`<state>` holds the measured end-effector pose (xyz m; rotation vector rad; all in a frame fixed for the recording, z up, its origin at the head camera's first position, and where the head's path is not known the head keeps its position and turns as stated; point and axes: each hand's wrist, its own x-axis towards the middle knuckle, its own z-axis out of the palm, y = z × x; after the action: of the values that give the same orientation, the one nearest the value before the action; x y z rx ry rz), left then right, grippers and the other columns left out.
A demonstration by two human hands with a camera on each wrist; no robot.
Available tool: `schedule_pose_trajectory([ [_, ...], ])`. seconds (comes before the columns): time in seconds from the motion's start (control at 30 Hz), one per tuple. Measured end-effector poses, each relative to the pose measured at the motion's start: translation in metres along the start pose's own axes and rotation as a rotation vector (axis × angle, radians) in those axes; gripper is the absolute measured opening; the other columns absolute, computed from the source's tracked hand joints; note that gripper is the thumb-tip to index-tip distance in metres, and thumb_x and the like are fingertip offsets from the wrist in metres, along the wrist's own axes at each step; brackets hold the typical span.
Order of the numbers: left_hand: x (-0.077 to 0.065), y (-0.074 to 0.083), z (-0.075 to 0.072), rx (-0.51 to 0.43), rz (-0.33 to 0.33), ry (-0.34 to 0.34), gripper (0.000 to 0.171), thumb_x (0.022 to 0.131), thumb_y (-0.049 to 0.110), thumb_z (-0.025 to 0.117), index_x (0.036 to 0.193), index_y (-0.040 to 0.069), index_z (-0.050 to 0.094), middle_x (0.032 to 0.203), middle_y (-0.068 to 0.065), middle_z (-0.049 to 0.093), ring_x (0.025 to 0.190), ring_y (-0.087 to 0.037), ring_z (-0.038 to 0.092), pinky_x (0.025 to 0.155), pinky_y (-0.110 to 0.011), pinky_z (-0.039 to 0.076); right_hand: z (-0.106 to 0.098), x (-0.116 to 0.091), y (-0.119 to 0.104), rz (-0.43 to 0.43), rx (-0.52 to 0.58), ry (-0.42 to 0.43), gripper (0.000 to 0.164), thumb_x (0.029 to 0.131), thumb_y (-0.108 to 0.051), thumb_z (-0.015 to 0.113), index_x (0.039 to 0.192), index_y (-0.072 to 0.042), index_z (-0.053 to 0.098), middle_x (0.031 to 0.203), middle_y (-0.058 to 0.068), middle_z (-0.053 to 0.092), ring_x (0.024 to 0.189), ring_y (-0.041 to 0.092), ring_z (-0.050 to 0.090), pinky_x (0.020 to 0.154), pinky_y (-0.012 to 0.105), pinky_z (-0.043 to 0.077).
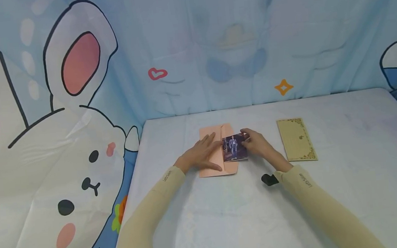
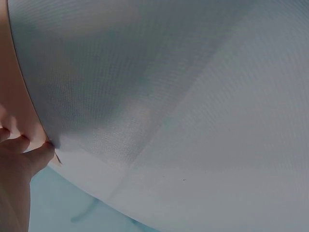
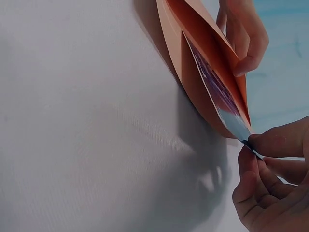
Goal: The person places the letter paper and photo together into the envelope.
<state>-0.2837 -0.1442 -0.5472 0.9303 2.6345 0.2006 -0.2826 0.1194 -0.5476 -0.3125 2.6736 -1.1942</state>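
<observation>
A peach-coloured envelope (image 1: 212, 171) lies on the table, its opening facing right. My left hand (image 1: 203, 153) rests on its left part with fingers spread; in the left wrist view, the fingers (image 2: 41, 157) of that hand touch the envelope. My right hand (image 1: 257, 142) pinches the right edge of a photo (image 1: 234, 147), which shows a standing figure on a dark background. In the right wrist view, the photo (image 3: 217, 92) sits partly between the parted sides of the envelope (image 3: 193, 92), with the right thumb and fingers on its outer end.
Right of the hands lies a gold-beige card or envelope (image 1: 297, 140) with ornate corners. A black object (image 1: 269, 180) is by the right wrist. White cloth covers the table (image 1: 229, 224), and a blue printed curtain (image 1: 213, 58) hangs behind it.
</observation>
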Motion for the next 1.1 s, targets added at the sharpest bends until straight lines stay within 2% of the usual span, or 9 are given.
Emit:
schedule_pose_trajectory([
  [0.43,-0.001,0.002,-0.002,0.017,-0.007,0.003,0.102,0.080,0.076,0.064,0.160,0.034,0.016,0.171,-0.008,-0.010,0.158,-0.032,-0.002,0.126,-0.053,0.015,0.010,0.005,-0.009,0.011,0.005,-0.016,0.057,0.098,-0.002,0.055,0.150,0.009,0.034,0.129,0.033,0.057,0.118,0.045,0.060,0.098,0.052,0.053],
  [0.67,0.001,-0.001,0.001,0.014,0.008,0.011,0.102,0.080,0.076,0.064,0.160,0.034,0.016,0.171,-0.009,-0.010,0.158,-0.034,-0.002,0.125,-0.054,0.016,0.020,0.009,-0.017,-0.010,-0.026,-0.024,0.058,0.096,-0.002,0.057,0.148,0.010,0.035,0.124,0.032,0.060,0.107,0.039,0.063,0.090,0.047,0.055],
  [0.8,0.001,-0.001,0.002,0.010,0.017,0.014,0.102,0.081,0.075,0.065,0.160,0.033,0.016,0.171,-0.010,-0.010,0.158,-0.035,-0.001,0.125,-0.055,0.016,0.024,0.012,-0.020,-0.001,-0.055,-0.026,0.061,0.097,-0.002,0.058,0.151,0.009,0.032,0.122,0.030,0.060,0.106,0.037,0.063,0.091,0.046,0.055],
  [0.93,0.001,-0.002,0.002,0.011,0.019,0.011,0.103,0.081,0.074,0.065,0.161,0.033,0.014,0.171,-0.010,-0.010,0.158,-0.035,-0.001,0.125,-0.056,0.016,0.028,0.014,-0.024,-0.001,-0.041,-0.025,0.066,0.096,0.000,0.060,0.152,0.009,0.028,0.119,0.030,0.062,0.105,0.037,0.064,0.089,0.045,0.055],
  [1.1,0.001,-0.003,0.002,0.002,0.017,0.009,0.101,0.081,0.074,0.065,0.160,0.034,0.015,0.171,-0.009,-0.010,0.158,-0.035,0.000,0.124,-0.057,0.018,0.033,0.016,-0.026,-0.008,-0.036,-0.007,0.063,0.094,-0.002,0.064,0.148,0.010,0.033,0.114,0.028,0.062,0.101,0.037,0.063,0.085,0.045,0.055],
])
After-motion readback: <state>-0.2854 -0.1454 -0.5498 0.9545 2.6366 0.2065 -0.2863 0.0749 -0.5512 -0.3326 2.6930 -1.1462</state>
